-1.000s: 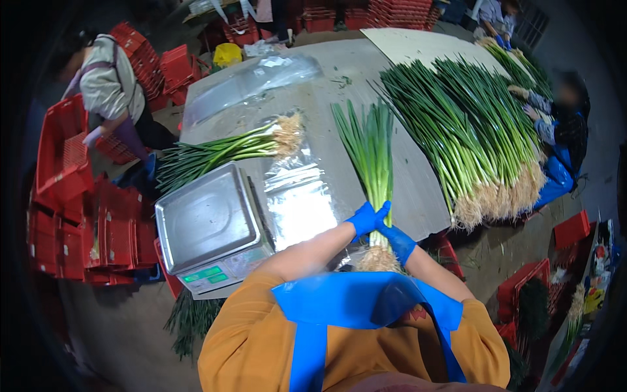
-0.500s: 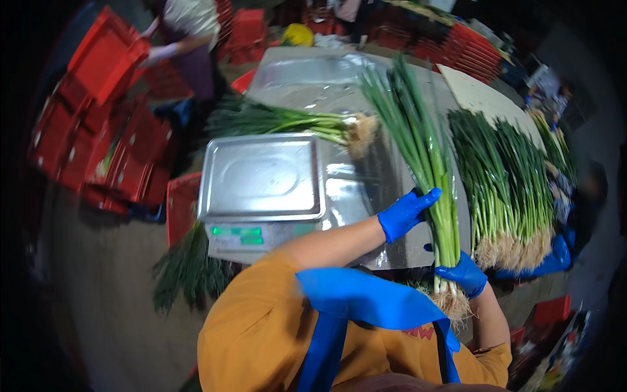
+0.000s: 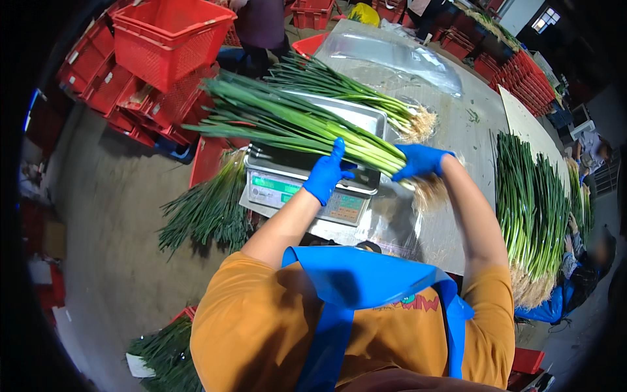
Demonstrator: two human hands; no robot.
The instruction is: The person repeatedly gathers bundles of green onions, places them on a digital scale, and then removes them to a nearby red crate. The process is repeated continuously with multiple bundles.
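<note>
A bunch of green onions (image 3: pixel 326 124) lies slantwise over the steel pan of a weighing scale (image 3: pixel 307 196), leaves toward the far left and pale roots toward the right. My right hand (image 3: pixel 420 162), in a blue glove, is closed around the white stems just above the roots. At the bunch's near side is my left hand (image 3: pixel 326 175), also gloved in blue, its thumb up and its fingers apart. Most of the pan is hidden beneath the leaves. Behind the scale, another green onion bunch (image 3: pixel 366 91) rests on the metal table (image 3: pixel 450 124).
Several bunches of green onions (image 3: pixel 532 209) stand along the table's right side, with a person (image 3: pixel 591 258) beyond them. Red crates (image 3: pixel 170 39) are stacked at far left. More green onions (image 3: pixel 215 202) hang from a red crate left of the scale. Clear plastic film (image 3: pixel 398 59) covers the table's far end.
The held bunch has swung from upright at the right to lying across the scale. My left hand has come off the stems and spread; my right hand has moved up and left with the root end.
</note>
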